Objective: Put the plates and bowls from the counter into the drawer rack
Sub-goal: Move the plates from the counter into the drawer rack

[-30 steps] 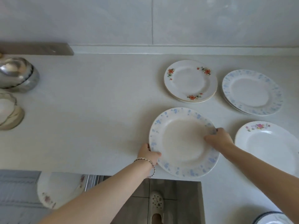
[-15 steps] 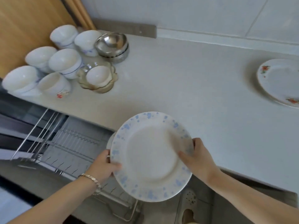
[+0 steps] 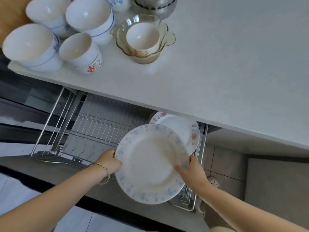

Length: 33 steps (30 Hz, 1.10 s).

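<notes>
Head view.

- Left hand (image 3: 111,162): clamped on the left rim of the blue plate (image 3: 150,163); bracelet (image 3: 104,167) on the wrist.
- Right hand (image 3: 192,171): grips the right rim, thumb on the plate's face, fingers hidden behind it.
- Blue plate: held tilted over the right end of the open rack (image 3: 93,131), covering part of a floral plate (image 3: 181,126) that stands there.
- Counter (image 3: 217,72): stacked white bowls (image 3: 88,14) and a glass bowl (image 3: 168,39) holding a cup.
- Steel bowl (image 3: 155,4): cut off by the top edge.
- Motion blur throughout.
</notes>
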Each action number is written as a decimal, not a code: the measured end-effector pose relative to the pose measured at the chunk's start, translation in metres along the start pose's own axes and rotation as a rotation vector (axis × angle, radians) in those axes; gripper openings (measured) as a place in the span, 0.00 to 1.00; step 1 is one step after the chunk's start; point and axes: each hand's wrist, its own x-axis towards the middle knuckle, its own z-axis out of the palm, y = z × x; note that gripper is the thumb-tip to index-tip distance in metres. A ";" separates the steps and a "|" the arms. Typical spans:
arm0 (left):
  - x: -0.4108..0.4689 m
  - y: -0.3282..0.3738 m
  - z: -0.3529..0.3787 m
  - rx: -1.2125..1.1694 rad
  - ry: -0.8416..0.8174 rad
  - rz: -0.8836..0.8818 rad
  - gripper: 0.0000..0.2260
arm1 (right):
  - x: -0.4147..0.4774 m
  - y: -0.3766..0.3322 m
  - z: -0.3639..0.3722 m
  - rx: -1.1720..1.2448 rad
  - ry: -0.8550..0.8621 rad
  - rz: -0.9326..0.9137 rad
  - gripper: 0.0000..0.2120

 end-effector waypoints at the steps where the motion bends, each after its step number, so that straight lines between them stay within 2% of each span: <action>1: 0.013 0.002 0.004 0.019 -0.005 0.002 0.08 | 0.010 0.001 0.005 0.004 0.016 0.030 0.23; 4: 0.057 0.014 0.021 0.070 0.016 -0.012 0.12 | 0.040 0.003 0.010 0.011 0.077 0.105 0.23; 10: 0.128 0.054 0.055 0.139 0.054 0.022 0.12 | 0.103 0.000 0.004 -0.037 0.239 0.175 0.23; 15: 0.145 0.081 0.081 0.191 0.100 0.029 0.15 | 0.125 -0.003 0.007 -0.014 0.354 0.229 0.21; 19: 0.145 0.086 0.087 0.186 0.180 0.105 0.16 | 0.126 -0.001 0.017 0.108 0.441 0.200 0.22; 22: 0.144 0.079 0.090 0.036 0.184 0.156 0.17 | 0.114 0.004 0.020 0.232 0.464 0.120 0.26; 25: 0.144 0.067 0.093 -0.268 0.114 0.144 0.25 | 0.102 0.013 0.025 0.277 0.463 0.108 0.32; 27: 0.136 0.064 0.096 -0.507 0.015 0.057 0.29 | 0.101 0.015 0.032 0.349 0.432 0.192 0.30; 30: 0.126 0.064 0.103 -0.839 -0.108 -0.163 0.27 | 0.110 0.013 0.042 0.580 0.325 0.449 0.22; 33: 0.129 0.063 0.110 -0.899 -0.124 -0.231 0.29 | 0.120 0.014 0.050 0.774 0.247 0.531 0.26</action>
